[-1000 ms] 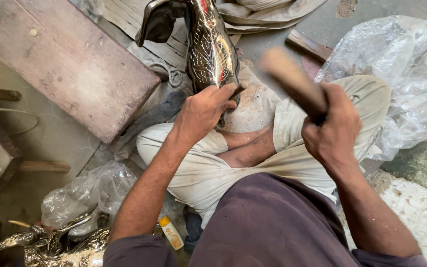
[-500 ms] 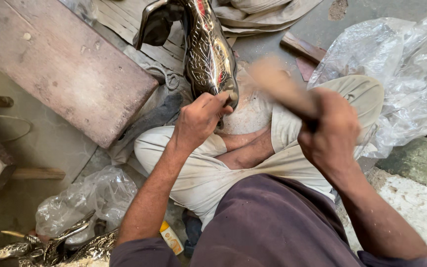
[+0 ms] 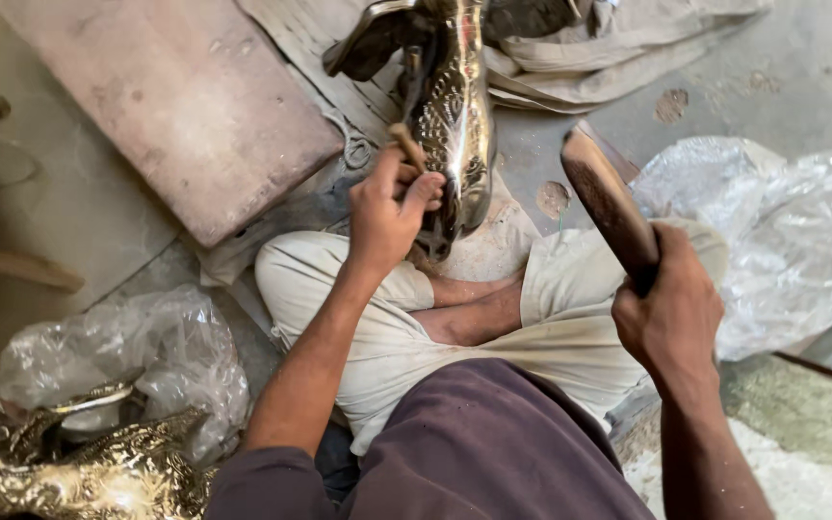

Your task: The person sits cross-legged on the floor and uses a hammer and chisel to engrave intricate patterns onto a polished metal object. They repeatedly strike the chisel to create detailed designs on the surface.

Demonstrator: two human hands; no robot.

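Brass embossed figure (image 3: 455, 125), left grip (image 3: 392, 207) pinching one punch (image 3: 404, 144), right grip (image 3: 671, 313) clasping one mallet (image 3: 609, 202)

The person is wearing a dark purple shirt (image 3: 474, 443) with sleeves ending above the elbows, and loose cream trousers (image 3: 406, 337). Forearms, hands and feet are showing bare.

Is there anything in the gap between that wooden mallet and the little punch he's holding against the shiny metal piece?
Nothing visible. The wooden mallet in the right hand is raised beside the punch, which the left hand holds against the metal piece.
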